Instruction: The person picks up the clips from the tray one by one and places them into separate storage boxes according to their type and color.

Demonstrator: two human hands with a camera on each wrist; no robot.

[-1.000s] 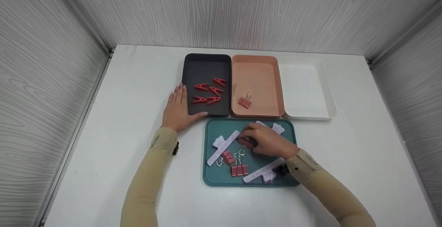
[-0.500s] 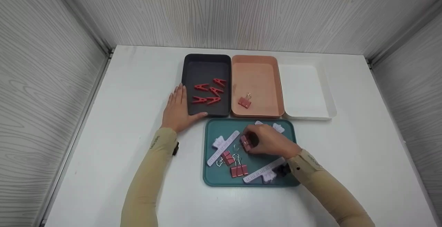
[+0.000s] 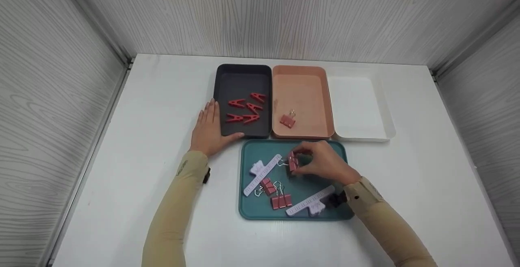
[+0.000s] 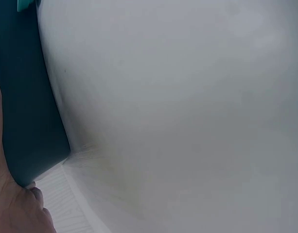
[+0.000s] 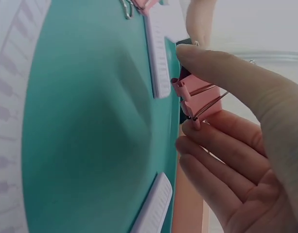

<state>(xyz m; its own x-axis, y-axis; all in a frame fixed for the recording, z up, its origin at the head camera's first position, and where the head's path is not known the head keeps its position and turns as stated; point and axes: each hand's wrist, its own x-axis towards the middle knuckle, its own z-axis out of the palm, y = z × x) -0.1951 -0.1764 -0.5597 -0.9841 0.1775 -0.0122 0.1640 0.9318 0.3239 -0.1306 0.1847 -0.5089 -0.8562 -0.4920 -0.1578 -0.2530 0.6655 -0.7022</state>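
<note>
My right hand [image 3: 325,163] pinches a pink binder clip [image 3: 293,162] above the teal tray [image 3: 254,145]. In the right wrist view the binder clip [image 5: 207,99] sits between thumb and fingers, its wire handles folded against the body. My left hand [image 3: 208,133] lies with straight fingers along the left rim of the black tray [image 3: 243,68], thumb at its front edge. Two more pink binder clips [image 3: 281,201] lie on the teal tray, beside pale lilac strips [image 3: 263,174] with scalloped tabs. In the left wrist view only part of the left hand [image 4: 17,208] shows.
Several red clothes pegs [image 3: 237,103] lie in the black tray. The orange tray [image 3: 302,92] beside it holds one pink binder clip [image 3: 288,120]. To its right stands a white tray [image 3: 357,104]. Pale wood-patterned walls [image 3: 260,15] enclose the white table [image 3: 162,80].
My right hand has lifted the binder clip and turned it, moving slightly right and away from the other binder clips. My left hand has stayed in place.
</note>
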